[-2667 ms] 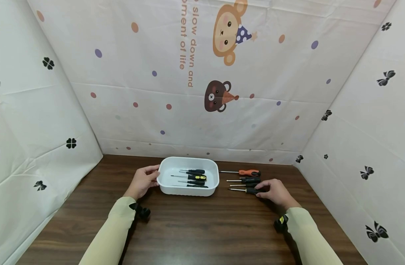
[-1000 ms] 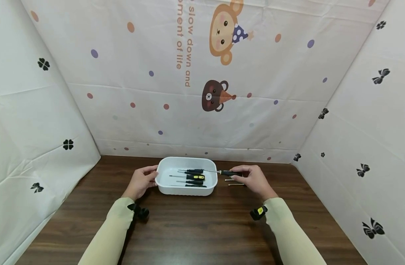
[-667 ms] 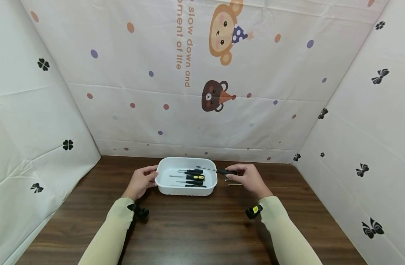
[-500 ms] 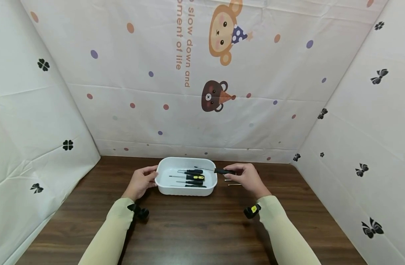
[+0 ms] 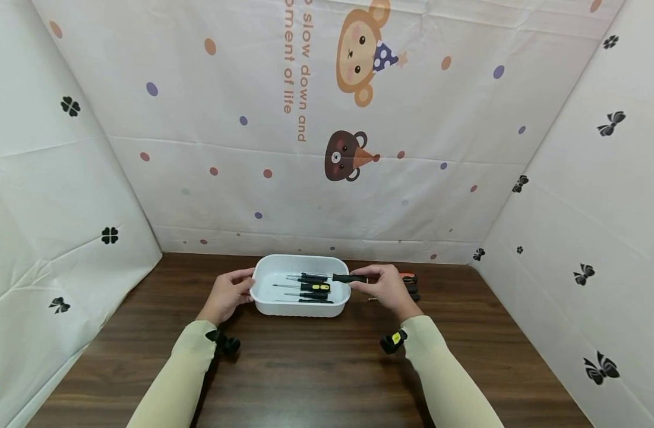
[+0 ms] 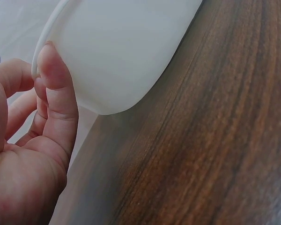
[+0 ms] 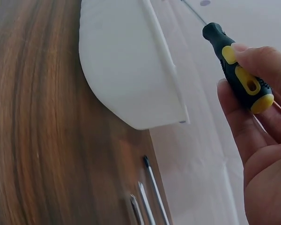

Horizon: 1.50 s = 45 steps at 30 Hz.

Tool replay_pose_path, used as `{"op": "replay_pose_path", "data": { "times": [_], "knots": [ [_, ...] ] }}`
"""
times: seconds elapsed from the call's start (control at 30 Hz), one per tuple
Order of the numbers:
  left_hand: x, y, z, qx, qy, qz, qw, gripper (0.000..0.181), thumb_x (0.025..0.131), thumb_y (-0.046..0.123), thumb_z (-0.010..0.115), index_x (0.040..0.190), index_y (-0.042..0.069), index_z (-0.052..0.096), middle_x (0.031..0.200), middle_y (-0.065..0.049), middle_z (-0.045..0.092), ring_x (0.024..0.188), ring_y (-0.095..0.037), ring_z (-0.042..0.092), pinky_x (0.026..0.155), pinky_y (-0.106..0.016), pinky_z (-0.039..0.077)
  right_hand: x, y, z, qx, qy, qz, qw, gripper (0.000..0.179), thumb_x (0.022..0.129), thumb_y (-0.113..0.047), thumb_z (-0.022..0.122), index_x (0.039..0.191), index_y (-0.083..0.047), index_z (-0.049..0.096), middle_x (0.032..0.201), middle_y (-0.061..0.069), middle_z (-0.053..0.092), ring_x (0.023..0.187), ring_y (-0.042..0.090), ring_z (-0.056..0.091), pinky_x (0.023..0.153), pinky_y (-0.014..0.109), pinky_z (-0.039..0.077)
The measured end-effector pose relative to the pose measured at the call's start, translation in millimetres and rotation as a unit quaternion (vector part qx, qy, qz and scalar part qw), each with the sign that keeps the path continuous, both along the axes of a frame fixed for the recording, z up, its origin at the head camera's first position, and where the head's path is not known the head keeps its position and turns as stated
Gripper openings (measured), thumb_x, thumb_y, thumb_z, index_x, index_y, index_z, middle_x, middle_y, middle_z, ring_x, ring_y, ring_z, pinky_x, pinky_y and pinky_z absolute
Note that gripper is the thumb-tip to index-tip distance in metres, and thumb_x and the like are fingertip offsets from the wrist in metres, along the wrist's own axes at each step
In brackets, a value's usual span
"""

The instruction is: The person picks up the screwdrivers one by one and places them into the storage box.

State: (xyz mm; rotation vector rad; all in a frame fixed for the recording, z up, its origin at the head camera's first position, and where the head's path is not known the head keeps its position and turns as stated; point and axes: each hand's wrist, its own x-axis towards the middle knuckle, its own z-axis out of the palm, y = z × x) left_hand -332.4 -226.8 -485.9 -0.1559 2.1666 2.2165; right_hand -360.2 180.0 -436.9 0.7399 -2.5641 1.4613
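Observation:
In the head view, my left hand (image 5: 227,294) grips the left end of a white plastic tray (image 5: 300,310). Its thumb presses the outer wall by the rim in the left wrist view, fingers on the other side. My right hand (image 5: 382,288) pinches a screwdriver (image 5: 349,278) by its black handle, and the shaft points left over the tray's right part. Up close in the right wrist view, that screwdriver (image 7: 235,65) shows yellow patches and a yellow butt end, held between thumb and fingers. Several dark-handled screwdrivers, one with yellow marks (image 5: 316,287), lie in the tray.
Right of the tray, partly behind my right hand, an orange-handled screwdriver (image 5: 408,277) and black-handled ones (image 5: 414,295) lie on the wooden table (image 5: 305,368). Three shaft tips show in the right wrist view. Printed white sheets (image 5: 284,196) stand at the back and sides.
My right hand has taken the nearest screwdriver from the row on the table and carried it left, over the tray. My left hand keeps its hold on the tray.

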Motion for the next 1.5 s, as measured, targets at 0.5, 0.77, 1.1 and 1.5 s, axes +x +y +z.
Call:
{"op": "replay_pose_path", "data": {
  "times": [0.5,0.77,1.1,1.5],
  "knots": [
    [-0.2,-0.3,-2.2,0.004,0.000,0.004,1.0000,0.046,0.102,0.009,0.062,0.146,0.000,0.053,0.109,-0.014,0.063,0.070,-0.011,0.061,0.063,-0.023,0.060,-3.5,-25,-12.6,0.042,-0.005,0.009,0.9991,0.025,0.082,-0.034,0.087,0.104,-0.025,0.082,0.100,-0.004,0.077,0.076,0.016,0.056,0.061,0.024,0.047],
    [-2.4,-0.6,-4.9,0.001,0.001,0.004,1.0000,0.044,0.102,0.007,0.061,0.146,-0.001,0.054,0.111,-0.016,0.063,0.070,-0.011,0.062,0.063,-0.023,0.060,-5.1,-40,-9.6,0.071,0.001,0.018,0.9973,0.019,0.082,-0.028,0.087,0.100,-0.022,0.083,0.091,-0.005,0.077,0.069,0.013,0.056,0.057,0.023,0.048],
    [-3.0,-0.5,-5.5,0.001,0.008,-0.002,1.0000,0.045,0.102,0.008,0.061,0.146,-0.002,0.053,0.111,-0.017,0.063,0.069,-0.011,0.062,0.063,-0.023,0.061,-7.3,-57,-5.3,0.119,0.011,0.026,0.9925,0.018,0.082,-0.025,0.087,0.098,-0.018,0.084,0.096,-0.003,0.079,0.071,0.009,0.058,0.060,0.022,0.050],
    [0.5,0.9,-0.4,0.004,0.005,-0.002,1.0000,0.047,0.103,0.009,0.061,0.148,-0.001,0.051,0.108,-0.012,0.065,0.068,-0.009,0.061,0.063,-0.022,0.060,-11.6,-70,-6.5,0.159,0.035,0.048,0.9854,0.021,0.082,-0.022,0.088,0.099,-0.012,0.084,0.105,0.003,0.079,0.085,0.010,0.067,0.070,0.023,0.056]
  ]
}}
